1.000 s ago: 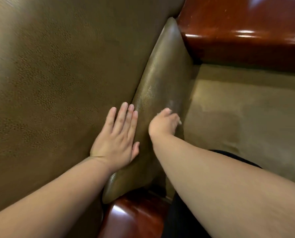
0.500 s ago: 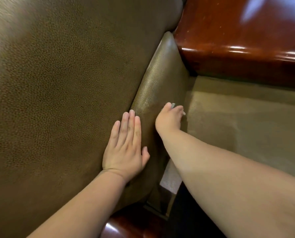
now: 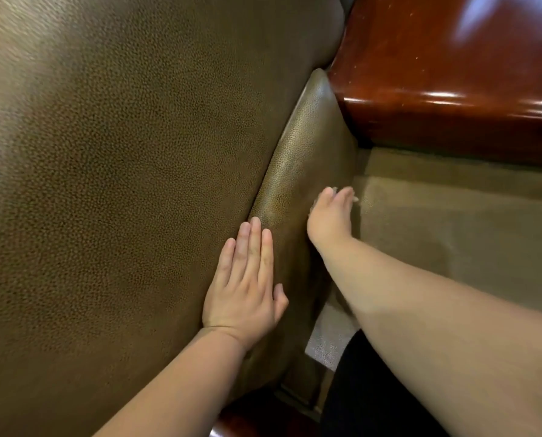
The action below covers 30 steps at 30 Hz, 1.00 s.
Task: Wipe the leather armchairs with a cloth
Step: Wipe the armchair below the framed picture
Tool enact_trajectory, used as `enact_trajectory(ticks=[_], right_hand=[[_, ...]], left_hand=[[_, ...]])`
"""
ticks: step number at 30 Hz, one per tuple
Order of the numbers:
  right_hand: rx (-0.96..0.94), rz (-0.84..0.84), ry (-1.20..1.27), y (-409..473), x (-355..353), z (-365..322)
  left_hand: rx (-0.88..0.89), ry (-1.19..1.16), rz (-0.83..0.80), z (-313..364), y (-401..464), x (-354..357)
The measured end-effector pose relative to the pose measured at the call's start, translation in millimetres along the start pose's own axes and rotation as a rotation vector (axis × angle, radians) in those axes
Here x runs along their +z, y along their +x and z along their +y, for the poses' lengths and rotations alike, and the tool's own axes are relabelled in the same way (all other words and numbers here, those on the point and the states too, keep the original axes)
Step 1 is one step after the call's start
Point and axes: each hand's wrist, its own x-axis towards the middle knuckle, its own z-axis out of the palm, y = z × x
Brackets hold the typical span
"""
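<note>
Left hand (image 3: pixel 246 294) flat and open on the brown leather armchair (image 3: pixel 121 184), fingers together, right hand (image 3: pixel 331 220) pressing the chair's side panel – its grip closed on a pale cloth (image 3: pixel 328 340) (mostly hidden under the forearm), tan carpet (image 3: pixel 452 231) beside.

Beige carpet floor (image 3: pixel 452 234) carries the brown leather armchair (image 3: pixel 121 184).

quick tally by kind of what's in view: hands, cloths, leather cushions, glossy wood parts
hands: 2, left hand flat on the leather, right hand on the cushion's side
cloths: 1, pale cloth under the right forearm
leather cushions: 2, large cushion, narrow cushion
glossy wood parts: 2, top right, bottom
total: 7
</note>
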Motion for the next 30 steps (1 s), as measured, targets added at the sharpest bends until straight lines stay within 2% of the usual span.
enact_trajectory(ticks=[1, 2, 5, 7, 9, 12, 17, 20, 22, 23, 26, 28, 30], right_hand=[[0.108, -0.006, -0.008, 2, -2, 1], [0.108, -0.018, -0.026, -6, 1, -1], [-0.274, -0.059, -0.065, -49, 22, -6], [-0.365, -0.085, -0.057, -48, 24, -2], [-0.206, -0.078, -0.034, -23, 13, 4], [0.166, -0.056, -0.048, 2, -6, 22], [0.365, 0.008, -0.004, -27, 14, 36], [0.489, -0.089, -0.005, -33, 19, 32], [0.518, -0.115, 0.007, -24, 13, 22], [0.411, -0.072, 0.016, -16, 8, 18], [-0.161, -0.042, 0.022, 12, -10, -2], [-0.319, -0.096, 0.013, 25, -14, 5], [-0.357, -0.172, -0.033, 23, -18, 30]], left_hand=[[0.0, -0.009, -0.002, 0, 0, 0], [-0.001, -0.018, -0.004, 1, 0, 1], [-0.012, -0.026, -0.015, 1, -1, 2], [0.012, -0.02, -0.019, 1, 1, 1], [0.039, -0.036, -0.041, -1, 3, -4], [0.052, -0.045, -0.085, -1, 5, -10], [0.127, -0.007, -0.136, -4, 58, -21], [0.153, -0.017, -0.125, -1, 121, -23], [0.149, -0.021, -0.127, 2, 134, -18], [0.157, -0.027, -0.117, 3, 133, -15], [0.184, -0.054, -0.057, 4, 128, -6], [0.189, -0.051, -0.044, 5, 130, -2], [0.19, -0.044, -0.053, 7, 130, -2]])
